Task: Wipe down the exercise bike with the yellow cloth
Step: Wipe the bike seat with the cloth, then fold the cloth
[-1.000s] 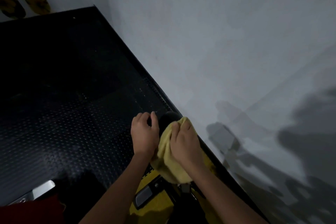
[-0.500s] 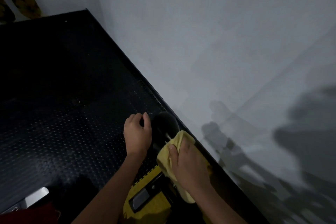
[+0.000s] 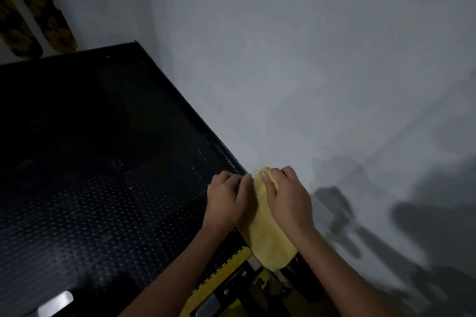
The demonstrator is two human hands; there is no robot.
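Both hands curl closed: the right hand (image 3: 288,195) presses the yellow cloth (image 3: 268,234) over a hidden bike part, the left hand (image 3: 226,198) steadies it bare. Loose cloth could snag the yellow frame (image 3: 219,280) below.

Dim home exercise corner: black studded rubber mat (image 3: 85,188), plain grey wall (image 3: 296,59), floral curtain (image 3: 28,20), yellow-and-black exercise bike (image 3: 231,283).

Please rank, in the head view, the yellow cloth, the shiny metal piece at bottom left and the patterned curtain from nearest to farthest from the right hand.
From the right hand:
1. Yellow cloth, under it.
2. Shiny metal piece, lower left.
3. Patterned curtain, top left corner.
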